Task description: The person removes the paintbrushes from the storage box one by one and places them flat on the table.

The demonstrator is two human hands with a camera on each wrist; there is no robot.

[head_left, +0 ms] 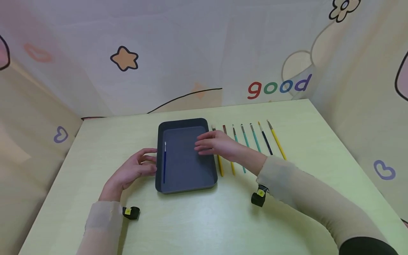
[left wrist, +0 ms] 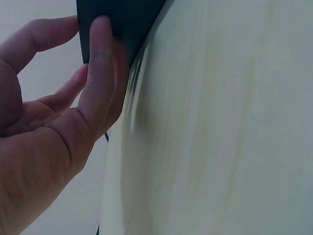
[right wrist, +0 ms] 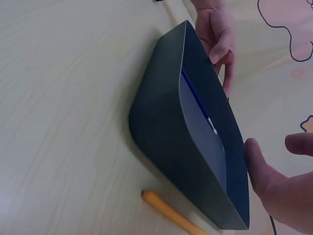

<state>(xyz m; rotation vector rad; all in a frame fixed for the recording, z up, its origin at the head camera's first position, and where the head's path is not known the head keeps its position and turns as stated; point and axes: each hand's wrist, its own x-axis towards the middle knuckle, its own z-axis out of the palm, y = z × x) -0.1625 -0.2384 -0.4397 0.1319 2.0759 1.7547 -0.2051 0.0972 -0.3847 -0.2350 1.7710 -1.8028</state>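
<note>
A dark grey tray (head_left: 188, 159) lies in the middle of the pale green table. Inside it, along its left wall, lies one blue paintbrush (head_left: 164, 163) with a white tip. My left hand (head_left: 134, 170) lies on the table with its fingers against the tray's left wall (left wrist: 122, 19); no grip shows. My right hand (head_left: 216, 143) hovers over the tray's right rim with relaxed fingers and holds nothing. The right wrist view shows the tray (right wrist: 166, 122), the blue brush (right wrist: 195, 100), my left hand's fingers (right wrist: 217, 32) at the far rim, and the right hand's thumb (right wrist: 261, 169) empty.
Several paintbrushes lie in a row right of the tray: a yellow one (head_left: 220, 167) nearest it, teal ones (head_left: 255, 139), a dark blue one (head_left: 266, 142) and a yellow one (head_left: 277, 141). A printed curtain surrounds the table on the far and side edges.
</note>
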